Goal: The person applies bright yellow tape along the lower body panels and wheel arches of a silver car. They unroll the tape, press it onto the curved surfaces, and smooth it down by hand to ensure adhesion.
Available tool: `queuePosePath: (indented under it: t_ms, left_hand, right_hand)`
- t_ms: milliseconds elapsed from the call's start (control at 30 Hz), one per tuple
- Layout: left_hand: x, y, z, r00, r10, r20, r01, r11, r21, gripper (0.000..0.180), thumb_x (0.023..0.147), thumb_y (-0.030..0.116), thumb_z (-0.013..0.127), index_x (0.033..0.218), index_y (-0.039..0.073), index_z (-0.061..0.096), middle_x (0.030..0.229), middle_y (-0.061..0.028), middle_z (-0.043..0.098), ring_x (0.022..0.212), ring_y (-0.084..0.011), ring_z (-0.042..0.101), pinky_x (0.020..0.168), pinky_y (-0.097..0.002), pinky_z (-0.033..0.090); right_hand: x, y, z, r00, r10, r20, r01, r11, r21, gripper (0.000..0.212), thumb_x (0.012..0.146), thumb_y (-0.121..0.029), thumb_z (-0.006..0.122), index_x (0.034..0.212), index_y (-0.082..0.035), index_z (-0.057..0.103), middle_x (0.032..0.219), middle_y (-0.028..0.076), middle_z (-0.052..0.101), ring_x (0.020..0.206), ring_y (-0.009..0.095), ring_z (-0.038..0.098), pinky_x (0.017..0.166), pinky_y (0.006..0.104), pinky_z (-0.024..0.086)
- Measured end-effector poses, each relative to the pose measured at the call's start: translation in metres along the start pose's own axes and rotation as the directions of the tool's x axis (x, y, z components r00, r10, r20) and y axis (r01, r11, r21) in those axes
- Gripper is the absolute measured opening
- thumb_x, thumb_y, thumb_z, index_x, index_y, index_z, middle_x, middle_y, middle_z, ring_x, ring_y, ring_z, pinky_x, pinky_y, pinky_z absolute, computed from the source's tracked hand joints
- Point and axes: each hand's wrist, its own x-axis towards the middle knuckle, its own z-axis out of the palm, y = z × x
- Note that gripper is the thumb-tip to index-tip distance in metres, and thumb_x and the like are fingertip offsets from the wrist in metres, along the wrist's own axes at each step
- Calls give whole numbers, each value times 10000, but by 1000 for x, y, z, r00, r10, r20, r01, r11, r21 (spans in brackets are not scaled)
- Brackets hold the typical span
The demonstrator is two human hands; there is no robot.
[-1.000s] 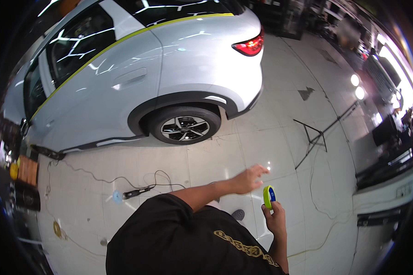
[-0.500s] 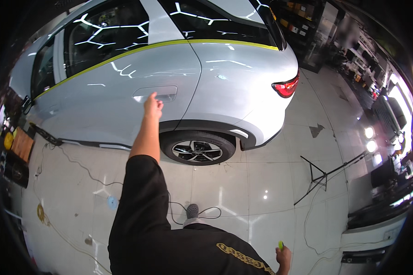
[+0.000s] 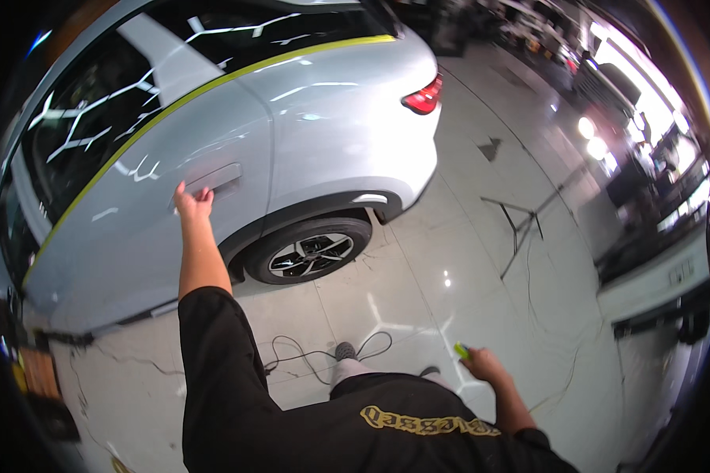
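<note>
Right hand [image 3: 487,366] between 4 and 5 o'clock grips small lime-green tape roll [image 3: 462,350], presumably low to clear glossy silver-white car [image 3: 331,150] at 10, left hand [image 3: 194,205] loosely open near 9, by flush door handle [image 3: 227,176], contact unclear.

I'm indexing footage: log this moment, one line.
left hand: near door handle | right hand: holds lime tape roll | car: lime strip below windows

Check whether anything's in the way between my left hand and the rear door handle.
Nothing visible stands between your left hand and the rear door handle; the hand overlaps the handle's left part in this view, but contact can't be confirmed.
</note>
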Motion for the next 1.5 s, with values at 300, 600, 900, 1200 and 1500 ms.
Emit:
queuePosePath:
  t_ms: [300, 600, 900, 1200, 1500]
  left_hand:
    - [7, -27, -15, 987, -36, 156, 78, 959, -273, 582, 930, 400, 601, 1348, 4, 514, 1340, -161, 532, 1256, -322, 500, 1034, -536, 447]
    - [-25, -22, -70, 933, 187, 309, -178, 982, -58, 264, 1011, 109, 479, 1188, -77, 540, 1150, -178, 590, 1031, -293, 597, 915, -447, 545]
    - [-153, 63, -234, 967, 206, 149, -211, 977, 14, 342, 1007, 127, 464, 1287, -69, 468, 1339, -194, 503, 1204, -340, 542, 1013, -539, 489]
    - [-352, 142, -423, 524, 302, 796, -847, 89, 524, 463, 961, 210, 490, 1307, -92, 544, 1214, -195, 647, 1089, -255, 644, 895, -376, 547]
    - [-511, 175, -681, 770, 545, -332, -482, 837, 257, 372, 882, 163, 688, 1159, -32, 537, 1088, -118, 617, 1058, -322, 602, 872, -421, 542]
  right_hand:
    - [-96, 5, 18, 979, 206, 10, -205, 971, 124, 427, 943, -387, 604, 1079, 15, 655, 910, 246, 699, 906, 432, 667, 821, 510, 528]
    - [-146, 38, 86, 962, 245, 120, -268, 932, 245, 432, 941, -404, 617, 1127, -16, 662, 889, 249, 698, 879, 437, 669, 802, 521, 527]
    - [-114, 91, 66, 997, 0, -82, 25, 955, 295, 396, 949, -353, 615, 1102, 10, 660, 948, 238, 693, 979, 423, 633, 878, 504, 498]
    - [-87, 88, 26, 922, -347, -171, 382, 886, 262, 389, 959, -341, 610, 1115, 12, 656, 1017, 214, 696, 1078, 405, 609, 931, 480, 486]
    - [-82, 48, -11, 859, -477, -185, 505, 732, 458, 440, 974, -368, 608, 1155, 31, 641, 985, 238, 661, 1007, 399, 624, 875, 466, 495]
